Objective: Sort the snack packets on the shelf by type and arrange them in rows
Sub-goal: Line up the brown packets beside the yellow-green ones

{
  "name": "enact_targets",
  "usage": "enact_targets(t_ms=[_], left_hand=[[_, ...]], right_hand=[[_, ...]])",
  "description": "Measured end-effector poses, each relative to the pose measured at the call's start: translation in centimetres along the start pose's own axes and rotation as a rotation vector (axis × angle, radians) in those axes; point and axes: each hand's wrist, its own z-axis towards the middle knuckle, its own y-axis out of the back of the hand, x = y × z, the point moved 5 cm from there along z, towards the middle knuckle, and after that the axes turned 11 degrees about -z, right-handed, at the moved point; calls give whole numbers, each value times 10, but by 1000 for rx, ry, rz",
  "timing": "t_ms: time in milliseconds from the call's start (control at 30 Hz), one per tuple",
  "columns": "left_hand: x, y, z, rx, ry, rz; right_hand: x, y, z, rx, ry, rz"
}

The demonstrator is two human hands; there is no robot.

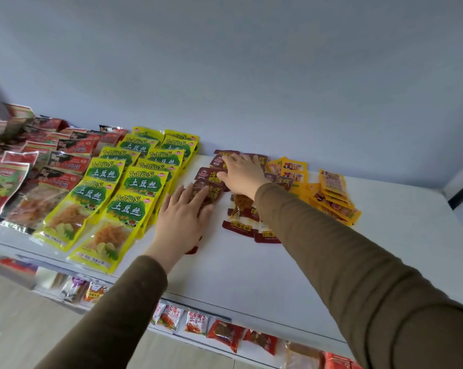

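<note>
While both hands lay flat, fingers straight, left hand [184,213] and right hand [242,174] pressed brown packets [207,173] beneath them on shelf [251,267]; light, slick film, probably best pinched at edges.

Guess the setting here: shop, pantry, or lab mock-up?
Probably a small shop or a mock retail display. A white shelf carries many identical snack packets grouped by type, such as the yellow packets and dark red packets. A lower shelf holds more packaged snacks. No price tags visible, so not certain.
</note>
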Motion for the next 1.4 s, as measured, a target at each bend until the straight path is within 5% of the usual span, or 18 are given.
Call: enact_targets(t_ms=[167, 633, 767, 933, 1133, 1400], left_hand=[[13, -11, -24, 142, -37, 52], [31, -2, -32, 139, -121, -56], [31, -7, -33, 151, -118, -25], [31, -1, -34, 131, -98, -67], [30, 1, -36, 200, -77, -19], [33, -5, -27, 181, -94, -11]], right_hand=[[10, -15, 23, 139, -42, -120], [12, -16, 18, 11, -96, 140], [0, -23, 8, 8, -87, 56], [12, 0, 14, -322, -19, 56], [36, -9, 39, 87, 91, -20], [40, -20, 55, 10, -153, 251]])
